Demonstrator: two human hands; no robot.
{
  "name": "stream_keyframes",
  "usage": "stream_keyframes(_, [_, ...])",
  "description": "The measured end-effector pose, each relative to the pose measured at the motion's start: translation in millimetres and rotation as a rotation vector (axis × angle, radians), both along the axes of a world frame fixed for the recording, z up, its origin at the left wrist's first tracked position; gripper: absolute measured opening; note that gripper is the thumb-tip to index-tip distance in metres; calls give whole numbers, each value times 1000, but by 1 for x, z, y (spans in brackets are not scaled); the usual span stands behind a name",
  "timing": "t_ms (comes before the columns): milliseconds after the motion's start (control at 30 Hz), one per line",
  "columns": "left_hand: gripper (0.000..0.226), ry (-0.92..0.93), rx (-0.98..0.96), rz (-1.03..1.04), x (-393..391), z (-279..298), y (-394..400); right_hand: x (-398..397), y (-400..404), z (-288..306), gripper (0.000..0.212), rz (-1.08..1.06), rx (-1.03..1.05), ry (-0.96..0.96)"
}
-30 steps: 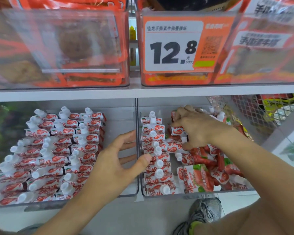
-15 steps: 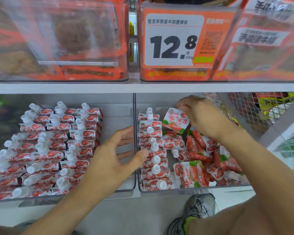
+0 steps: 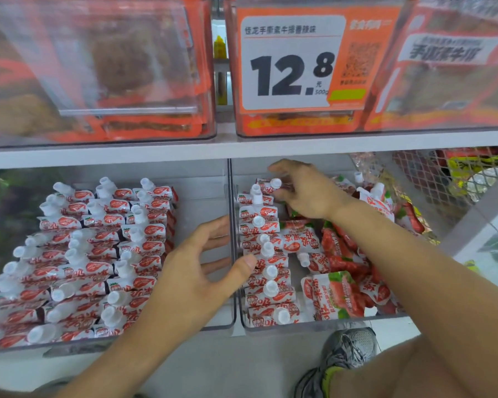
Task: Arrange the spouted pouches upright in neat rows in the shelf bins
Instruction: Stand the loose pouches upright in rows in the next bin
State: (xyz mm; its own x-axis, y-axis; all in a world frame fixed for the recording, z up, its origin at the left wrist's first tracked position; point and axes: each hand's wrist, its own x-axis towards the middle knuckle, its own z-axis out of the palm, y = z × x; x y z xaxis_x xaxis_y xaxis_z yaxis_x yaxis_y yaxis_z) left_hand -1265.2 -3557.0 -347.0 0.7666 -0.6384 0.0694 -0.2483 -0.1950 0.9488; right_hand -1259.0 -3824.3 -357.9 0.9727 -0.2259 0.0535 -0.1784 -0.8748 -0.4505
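Head cam, left to right. Left bin [image 3: 224,327]: clear plastic, three rows of spouted pouches [image 3: 104,254] already upright, white caps up, strip on its right side unfilled.

Left hand [image 3: 196,271] straddles the divider between the two bins: fingers spread and straight on the left bin's side, thumb over the wall and touching the standing row [image 3: 266,265] in the right bin. Nothing gripped. Looks like a brace, keeping that column from tipping while the other hand works.

Right bin [image 3: 322,324]: one neat column hard against its left wall, caps up. Everything to its right is loose pouches [image 3: 342,268], lying flat or slanted, spouts in mixed directions, strawberry print showing.

Right hand [image 3: 305,191] is at the back of the bin, at the far end of the standing column. Fingers curl toward a pouch at the back [image 3: 266,184], the one with its cap pointing right. Pinching it or just nudging it into line: can't tell, the fingertips are hidden behind it. My read: it's seating that pouch at the rear of the column.

Further right, a wire mesh basket [image 3: 454,179] with other snack packs. On the shelf above, bins of orange packets and a price tag [image 3: 293,61] reading 12.8.

Progress guess: left bin mostly done, right bin about a quarter. Risk: soft pouches lean, so an unsupported column may topple.
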Motion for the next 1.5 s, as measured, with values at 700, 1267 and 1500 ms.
stream_keyframes(700, [65, -8, 19, -7, 2, -3, 1, 13, 3, 12, 36, -108, 250, 71])
stream_keyframes(1267, [67, 4, 5, -2, 0, -3, 2, -76, 29, 37, 66, -1, 271, 338])
stream_keyframes(1500, [61, 6, -26, 22, -3, -3, 0, -87, 54, 16, 69, 82, 237, 239])
